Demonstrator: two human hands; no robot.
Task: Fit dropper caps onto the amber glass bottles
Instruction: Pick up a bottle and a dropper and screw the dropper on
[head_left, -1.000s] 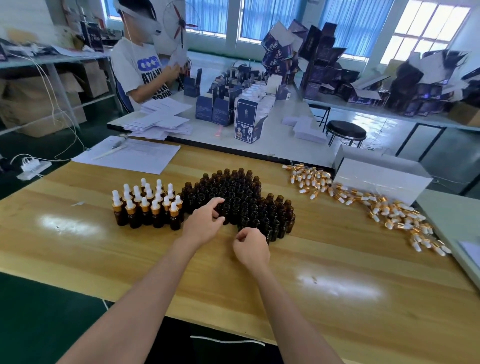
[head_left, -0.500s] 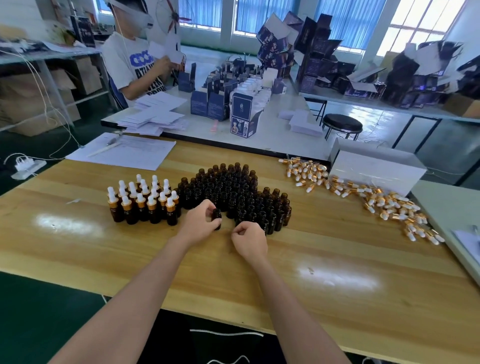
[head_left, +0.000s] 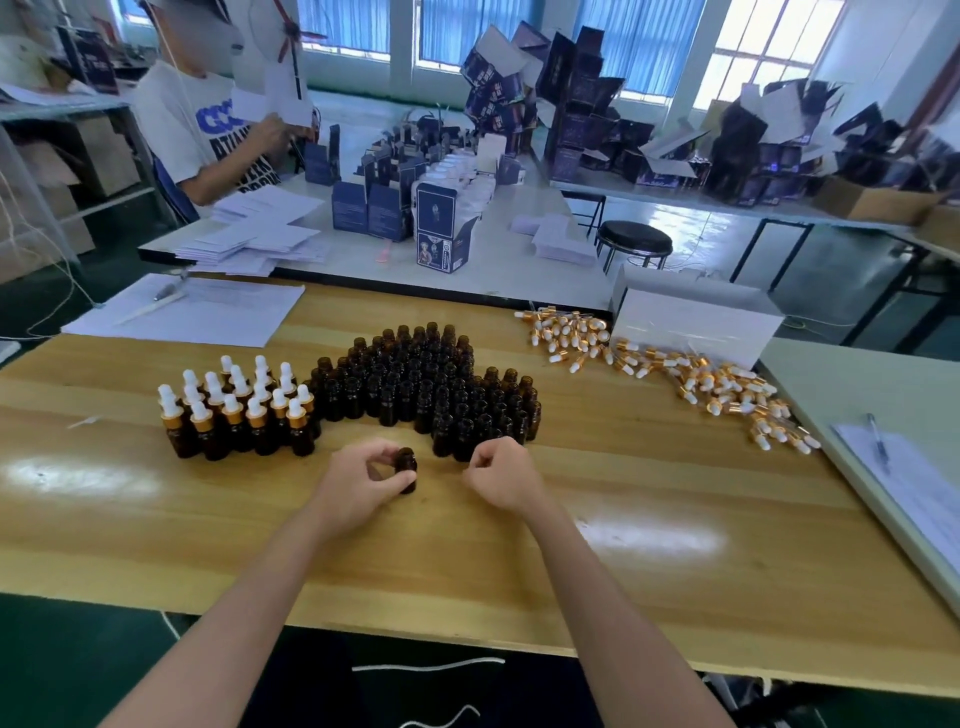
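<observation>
Left hand (head_left: 363, 480) is pinching a bottle (head_left: 406, 467) just drawn clear of the pack (head_left: 426, 384) for capping; right hand (head_left: 501, 475) is curling, hold unclear.

Glaring in through tall windows (head_left: 769, 47) half covered by blue blinds (head_left: 644, 41) along the far wall, shining on the pale floor (head_left: 696, 228). Facing, beyond the wooden desk (head_left: 649, 519), a long white desk (head_left: 519, 283), a round black stool (head_left: 634, 240) and a grey shelf rack (head_left: 78, 106) at the left. Showing dark green flooring (head_left: 62, 665) below the near edge.
</observation>
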